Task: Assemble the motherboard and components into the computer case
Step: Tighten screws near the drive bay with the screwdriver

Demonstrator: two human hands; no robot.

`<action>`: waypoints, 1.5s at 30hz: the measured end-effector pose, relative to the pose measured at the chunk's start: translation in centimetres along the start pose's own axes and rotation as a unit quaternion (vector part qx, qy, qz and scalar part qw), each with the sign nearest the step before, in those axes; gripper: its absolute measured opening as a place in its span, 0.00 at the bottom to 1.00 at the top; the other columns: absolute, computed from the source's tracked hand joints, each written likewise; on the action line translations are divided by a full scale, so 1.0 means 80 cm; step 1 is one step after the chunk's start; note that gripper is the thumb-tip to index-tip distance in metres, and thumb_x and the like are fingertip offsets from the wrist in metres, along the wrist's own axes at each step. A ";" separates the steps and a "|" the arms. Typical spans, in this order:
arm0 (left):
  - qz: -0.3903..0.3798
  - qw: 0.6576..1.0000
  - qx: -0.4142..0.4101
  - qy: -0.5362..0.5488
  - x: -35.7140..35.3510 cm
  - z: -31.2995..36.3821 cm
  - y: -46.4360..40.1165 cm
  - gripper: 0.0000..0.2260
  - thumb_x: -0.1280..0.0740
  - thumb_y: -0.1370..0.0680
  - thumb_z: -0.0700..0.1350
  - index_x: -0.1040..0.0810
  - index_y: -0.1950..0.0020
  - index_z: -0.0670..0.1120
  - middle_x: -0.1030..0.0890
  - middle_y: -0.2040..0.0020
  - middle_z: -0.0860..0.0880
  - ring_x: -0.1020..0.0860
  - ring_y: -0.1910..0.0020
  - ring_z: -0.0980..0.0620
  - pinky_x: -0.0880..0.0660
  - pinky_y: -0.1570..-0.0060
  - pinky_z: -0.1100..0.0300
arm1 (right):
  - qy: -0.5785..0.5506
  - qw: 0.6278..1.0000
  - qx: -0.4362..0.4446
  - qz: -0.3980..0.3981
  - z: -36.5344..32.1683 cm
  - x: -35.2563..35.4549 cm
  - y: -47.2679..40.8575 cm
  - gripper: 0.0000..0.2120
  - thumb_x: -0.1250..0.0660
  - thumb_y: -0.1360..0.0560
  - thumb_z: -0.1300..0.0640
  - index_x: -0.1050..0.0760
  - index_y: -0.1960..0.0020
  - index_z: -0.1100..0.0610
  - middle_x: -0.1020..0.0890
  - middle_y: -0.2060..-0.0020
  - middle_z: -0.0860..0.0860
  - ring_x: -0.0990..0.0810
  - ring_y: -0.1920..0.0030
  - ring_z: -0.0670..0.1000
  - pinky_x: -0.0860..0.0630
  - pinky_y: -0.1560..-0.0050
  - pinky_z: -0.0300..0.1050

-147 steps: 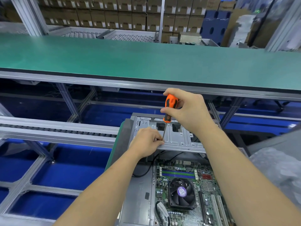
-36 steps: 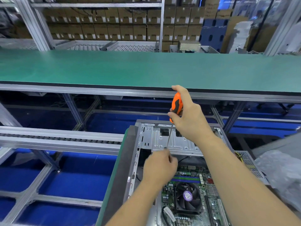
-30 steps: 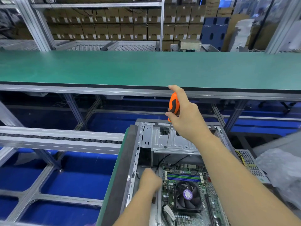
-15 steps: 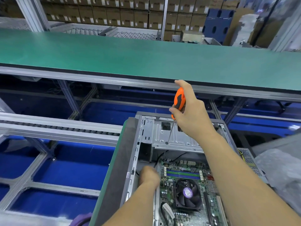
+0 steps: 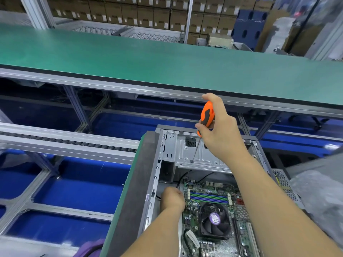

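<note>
Head view: right hand [image 5: 220,130] grips the orange screwdriver [image 5: 206,117], tip on the case's drive bracket [image 5: 202,158]. Left hand [image 5: 172,199] sits beside the motherboard [image 5: 209,197], finger state unclear.

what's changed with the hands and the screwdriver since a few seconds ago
The left hand let go of the shaft near the tip and dropped toward the person, now low in the case beside the motherboard. The right hand still grips the orange screwdriver, tip on the silver drive bracket.
</note>
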State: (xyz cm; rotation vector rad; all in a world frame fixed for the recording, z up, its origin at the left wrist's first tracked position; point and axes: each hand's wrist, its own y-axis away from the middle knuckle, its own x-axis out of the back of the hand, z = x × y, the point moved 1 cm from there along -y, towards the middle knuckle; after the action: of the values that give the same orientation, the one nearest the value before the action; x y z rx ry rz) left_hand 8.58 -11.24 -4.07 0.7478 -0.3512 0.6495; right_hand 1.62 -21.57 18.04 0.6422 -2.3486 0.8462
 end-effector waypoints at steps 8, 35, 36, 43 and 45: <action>0.002 1.000 -0.020 -0.005 0.000 0.003 0.001 0.10 0.36 0.20 0.40 0.21 0.60 0.49 0.20 0.59 0.51 0.22 0.60 0.50 0.28 0.59 0.62 | 0.024 1.000 0.007 -0.012 -0.003 -0.002 -0.003 0.33 0.27 0.23 0.59 0.42 0.30 0.37 0.22 0.54 0.51 0.21 0.59 0.51 0.22 0.56 0.46; -0.003 0.999 -0.026 -0.037 0.000 0.013 0.009 0.16 0.39 0.22 0.37 0.35 0.70 0.46 0.33 0.72 0.50 0.34 0.73 0.52 0.31 0.65 0.62 | -0.067 0.992 0.076 -0.077 -0.004 0.018 -0.015 0.33 0.29 0.24 0.66 0.30 0.39 0.28 0.18 0.49 0.51 0.15 0.50 0.51 0.17 0.50 0.40; -0.002 0.999 -0.030 -0.041 0.001 0.013 0.010 0.16 0.39 0.23 0.37 0.35 0.70 0.46 0.33 0.72 0.50 0.35 0.73 0.52 0.31 0.65 0.62 | -0.049 0.994 0.079 -0.064 -0.003 0.017 -0.016 0.31 0.28 0.24 0.66 0.29 0.38 0.31 0.18 0.52 0.49 0.15 0.52 0.51 0.17 0.50 0.42; 0.019 0.970 -0.204 -0.131 0.026 0.056 0.042 0.14 0.38 0.25 0.47 0.32 0.70 0.47 0.30 0.75 0.52 0.34 0.77 0.53 0.35 0.76 0.63 | -0.004 0.996 0.082 -0.017 0.004 0.017 -0.016 0.28 0.25 0.26 0.62 0.30 0.36 0.37 0.21 0.56 0.40 0.16 0.55 0.51 0.18 0.50 0.44; 0.071 0.946 -0.301 -0.096 0.054 0.080 0.047 0.11 0.38 0.25 0.51 0.26 0.66 0.49 0.25 0.73 0.54 0.29 0.76 0.57 0.32 0.76 0.64 | -0.002 0.997 0.073 -0.015 0.007 0.020 -0.017 0.29 0.25 0.25 0.62 0.31 0.35 0.36 0.20 0.56 0.40 0.17 0.54 0.50 0.19 0.50 0.41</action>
State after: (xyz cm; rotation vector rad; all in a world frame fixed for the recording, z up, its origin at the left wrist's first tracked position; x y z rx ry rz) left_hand 8.95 -11.95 4.49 0.1984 -0.7493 0.5605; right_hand 1.07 -23.32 19.25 0.7377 -2.2892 1.0096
